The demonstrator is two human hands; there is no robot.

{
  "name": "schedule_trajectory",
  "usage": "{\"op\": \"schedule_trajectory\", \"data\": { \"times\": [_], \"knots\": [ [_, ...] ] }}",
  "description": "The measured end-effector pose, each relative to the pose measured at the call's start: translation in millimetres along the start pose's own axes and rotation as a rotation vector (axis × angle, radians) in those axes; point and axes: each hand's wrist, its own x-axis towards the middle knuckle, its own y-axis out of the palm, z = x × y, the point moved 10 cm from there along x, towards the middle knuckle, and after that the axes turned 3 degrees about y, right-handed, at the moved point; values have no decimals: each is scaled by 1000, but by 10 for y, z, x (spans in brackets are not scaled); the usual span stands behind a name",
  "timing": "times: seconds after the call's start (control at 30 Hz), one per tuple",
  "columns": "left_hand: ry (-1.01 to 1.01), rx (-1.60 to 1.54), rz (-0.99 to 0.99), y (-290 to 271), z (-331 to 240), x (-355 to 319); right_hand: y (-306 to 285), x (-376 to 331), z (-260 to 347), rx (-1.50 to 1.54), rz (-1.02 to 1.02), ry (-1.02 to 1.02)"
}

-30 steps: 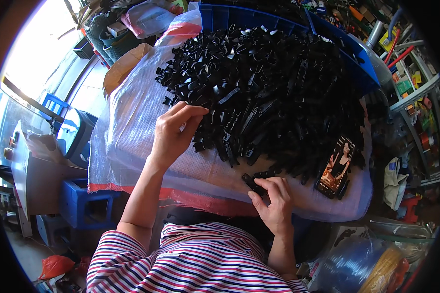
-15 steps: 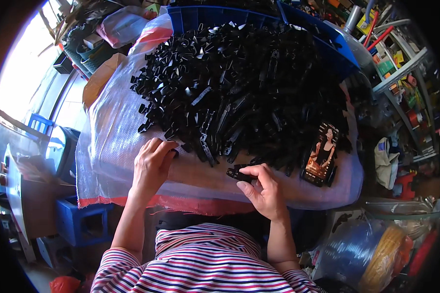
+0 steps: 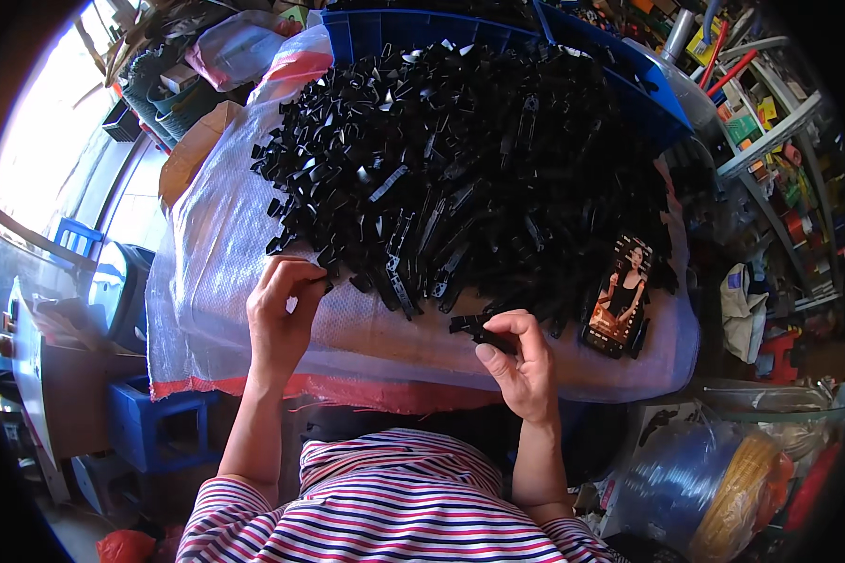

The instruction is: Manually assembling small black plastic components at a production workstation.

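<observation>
A large heap of black parts lies before me, small bent black clips (image 3: 347, 150) on the left and long narrow black strips (image 3: 441, 220) toward the middle and right. At the heap's near left edge, my left hand (image 3: 286, 296) is closed in a pinch, with a small dark bent clip (image 3: 325, 284) at its fingertips, partly hidden. My right hand (image 3: 524, 366) pinches a short black jointed-looking piece (image 3: 471, 325) between thumb and forefinger, just in front of the strips. Its far end sticks out to the left; the exact kind cannot be made out.
White woven sacking (image 3: 216, 272) with a red hem covers the work surface. A lit phone (image 3: 615, 298) leans at the heap's right edge. Blue bins (image 3: 432, 30) stand behind the heap. At left is a blue stool (image 3: 164, 427); at lower right, a plastic-wrapped roll (image 3: 685, 483).
My left hand has shifted slightly left and up along the heap's edge. My right hand has moved a little right, carrying the black piece, which is now turned somewhat.
</observation>
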Motion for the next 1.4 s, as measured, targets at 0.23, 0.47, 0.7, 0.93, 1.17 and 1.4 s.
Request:
{"op": "schedule_trajectory", "data": {
  "times": [0.23,0.47,0.7,0.93,1.17,1.4],
  "knots": [
    [-258,-551,136,227,182,-71,108,-126,-40,5,1,38],
    [-473,-729,118,392,161,-151,303,-96,185,-110,58,-39],
    [-579,-917,234,656,69,-274,466,-68,392,-167,1,-85],
    [-550,-962,319,811,-30,-289,525,-104,336,-181,34,-75],
    [-548,-974,350,874,-56,-305,513,-76,284,-190,52,-10],
    [-605,-1029,335,925,-29,-336,536,-83,227,-199,75,23]
  ]
}}
